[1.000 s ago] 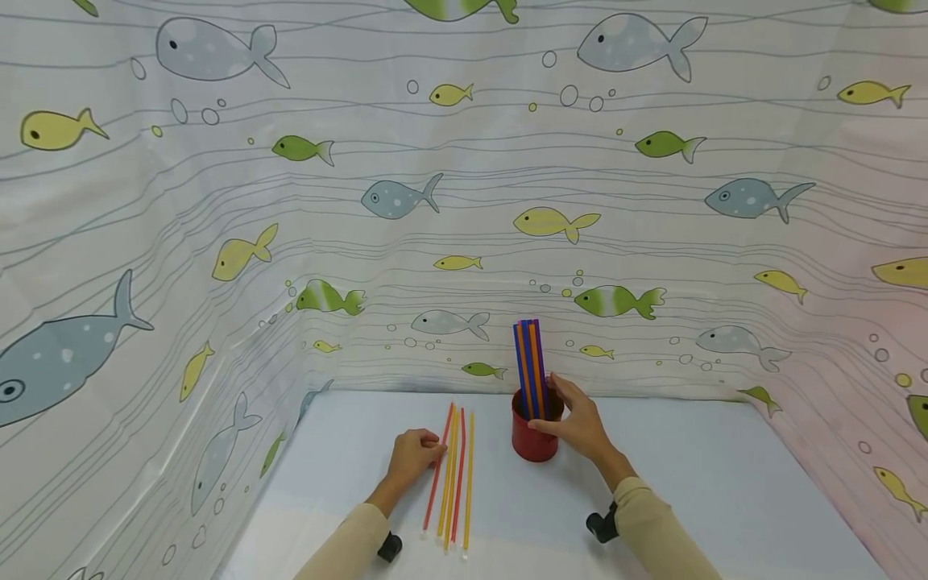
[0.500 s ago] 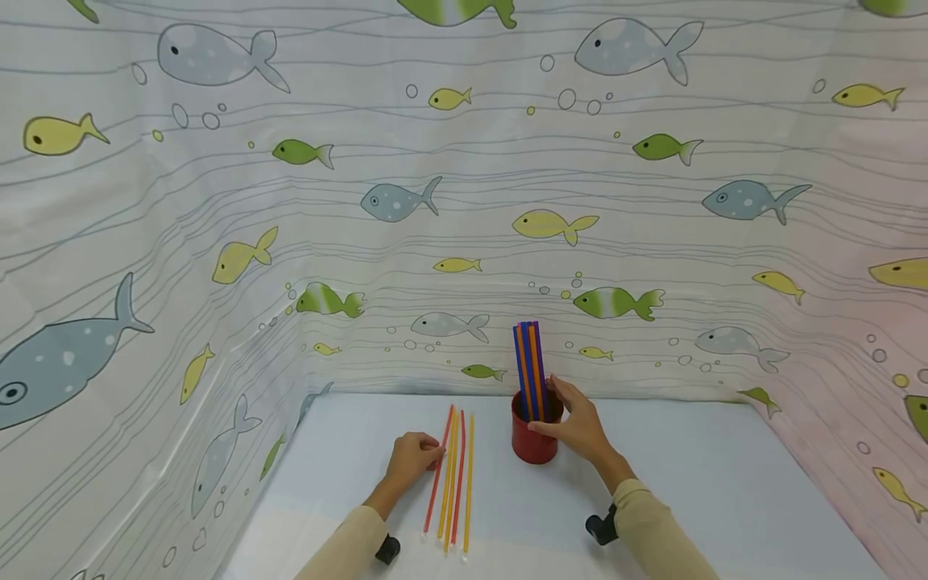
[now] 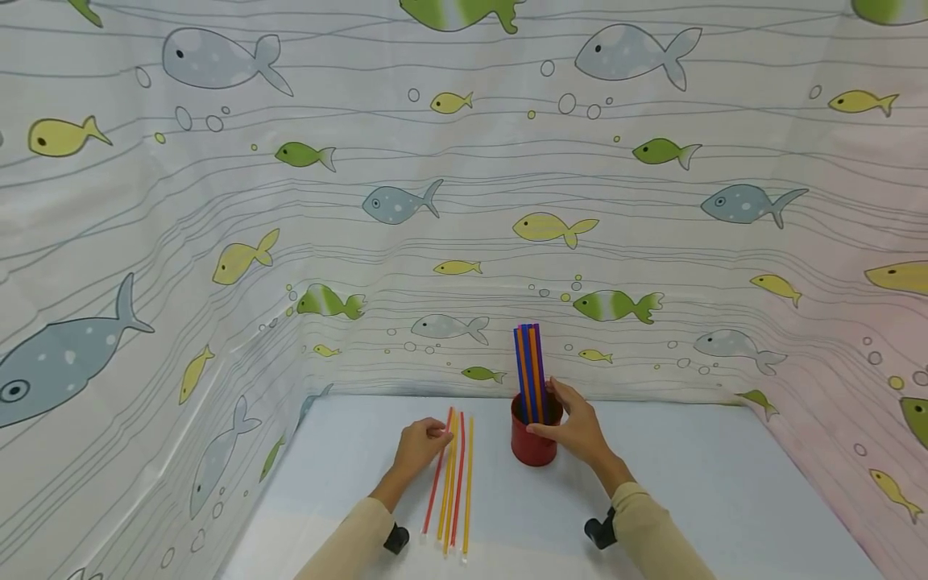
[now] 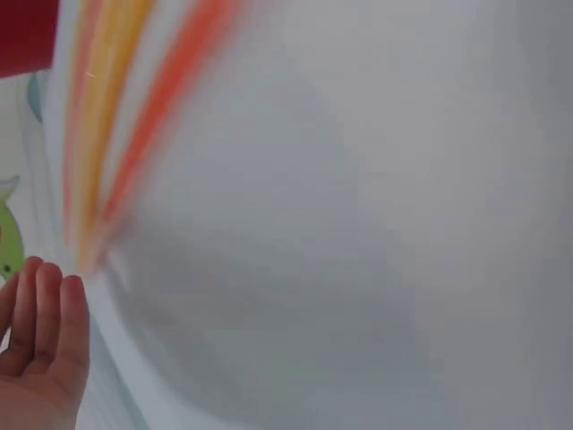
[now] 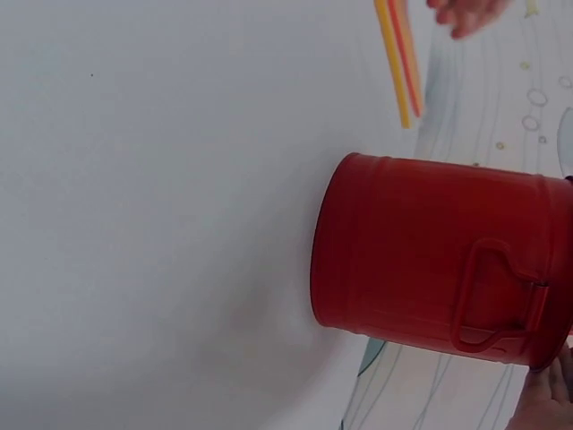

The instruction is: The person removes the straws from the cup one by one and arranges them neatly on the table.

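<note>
Several red and yellow straws (image 3: 454, 483) (image 4: 116, 81) (image 5: 398, 58) lie side by side on the white table. At the far end of the leftmost red one is my left hand (image 3: 424, 447) (image 4: 45, 345) (image 5: 467, 12), its fingers extended and loosely bent; whether they touch it is unclear. A red cup (image 3: 534, 445) (image 4: 25, 36) (image 5: 430, 255) stands upright right of the straws, holding a bundle of blue, orange and purple straws (image 3: 530, 370). My right hand (image 3: 580, 427) (image 5: 548, 399) grips the cup's rim, thumb in front and fingers behind.
The white table (image 3: 689, 475) extends on both sides of the arms. A fish-patterned curtain (image 3: 464, 201) rises behind the table and along both its sides. A black device sits at each wrist.
My left hand has moved away from me, from the middle of the leftmost red straw to its far end. The right hand and cup stay in place.
</note>
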Action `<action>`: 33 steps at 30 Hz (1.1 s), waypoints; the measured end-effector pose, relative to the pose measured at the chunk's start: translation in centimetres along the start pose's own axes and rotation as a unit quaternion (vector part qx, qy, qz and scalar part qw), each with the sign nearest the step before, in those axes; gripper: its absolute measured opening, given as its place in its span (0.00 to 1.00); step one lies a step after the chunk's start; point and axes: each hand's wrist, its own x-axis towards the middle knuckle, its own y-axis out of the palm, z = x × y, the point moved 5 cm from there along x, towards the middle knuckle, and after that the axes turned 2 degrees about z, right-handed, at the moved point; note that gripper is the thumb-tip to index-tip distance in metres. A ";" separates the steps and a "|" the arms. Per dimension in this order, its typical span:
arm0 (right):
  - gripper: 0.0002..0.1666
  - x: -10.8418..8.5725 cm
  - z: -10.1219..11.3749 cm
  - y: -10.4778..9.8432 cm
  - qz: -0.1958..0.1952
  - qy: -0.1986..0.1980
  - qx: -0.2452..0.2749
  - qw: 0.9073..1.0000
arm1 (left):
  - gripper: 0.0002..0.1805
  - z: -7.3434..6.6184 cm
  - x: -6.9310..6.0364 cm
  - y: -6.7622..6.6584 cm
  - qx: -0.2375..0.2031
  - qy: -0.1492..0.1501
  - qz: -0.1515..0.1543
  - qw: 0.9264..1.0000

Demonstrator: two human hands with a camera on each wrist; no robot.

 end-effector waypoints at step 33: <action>0.58 -0.9 1.4 0.6 -0.072 0.028 -0.048 0.996 | 0.55 -10.6 3.9 8.5 -0.150 0.104 0.161 0.970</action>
